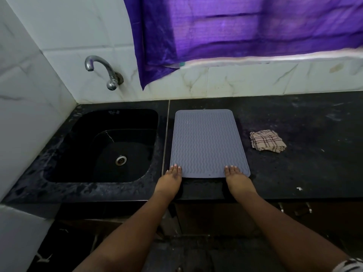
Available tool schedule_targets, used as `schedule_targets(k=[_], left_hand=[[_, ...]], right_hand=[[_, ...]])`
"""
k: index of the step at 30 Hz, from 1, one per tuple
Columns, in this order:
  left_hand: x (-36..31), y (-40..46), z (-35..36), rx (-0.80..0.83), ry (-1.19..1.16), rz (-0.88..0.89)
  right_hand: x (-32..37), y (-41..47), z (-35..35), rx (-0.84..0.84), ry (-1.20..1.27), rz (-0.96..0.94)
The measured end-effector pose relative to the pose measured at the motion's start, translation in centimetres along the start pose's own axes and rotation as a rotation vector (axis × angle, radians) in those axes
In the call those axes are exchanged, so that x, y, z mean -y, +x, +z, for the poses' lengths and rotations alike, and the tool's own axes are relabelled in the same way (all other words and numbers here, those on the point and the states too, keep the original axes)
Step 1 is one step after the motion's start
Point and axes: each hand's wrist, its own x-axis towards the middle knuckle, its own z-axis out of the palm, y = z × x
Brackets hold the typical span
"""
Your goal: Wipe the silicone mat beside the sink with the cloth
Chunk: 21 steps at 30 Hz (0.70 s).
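Note:
A grey silicone mat [208, 143] with a wavy ribbed surface lies flat on the black counter, just right of the sink. My left hand [171, 178] rests flat at the mat's near left corner, fingertips on its edge. My right hand [236, 178] lies flat on the near right part of the mat, fingers pointing away from me. Neither hand holds anything. A folded beige cloth [268, 143] with dark check stripes sits on the counter to the right of the mat, apart from both hands.
A black sink [78, 138] with a metal drain [120, 160] sits at the left, with a chrome tap [104, 71] on the tiled wall above. A purple curtain [245, 30] hangs behind. The black counter [314, 169] stretches right, speckled with marks.

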Motion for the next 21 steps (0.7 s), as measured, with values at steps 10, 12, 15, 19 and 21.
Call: schedule_targets(k=[10,12,15,19,21], left_hand=[[-0.7,-0.3,-0.1,0.006,-0.057,-0.071],[-1.0,-0.3,0.1,0.021,-0.066,-0.085],[-1.3,-0.5,0.1,0.041,-0.106,-0.114],[-1.6,-0.7,-0.5,0.085,-0.134,-0.145],[-1.9,-0.8,-1.0,0.112,-0.155,-0.163]], right_hand=[[-0.4,-0.4,-0.5,0.058,-0.010,-0.040],[-0.5,-0.4,-0.4,0.056,-0.003,-0.053],[-0.6,-0.8,-0.5,0.039,0.039,-0.060],[-1.0,-1.6,-0.6,0.034,0.097,-0.097],[-1.3,-1.9,-1.0,0.044,0.132,-0.108]])
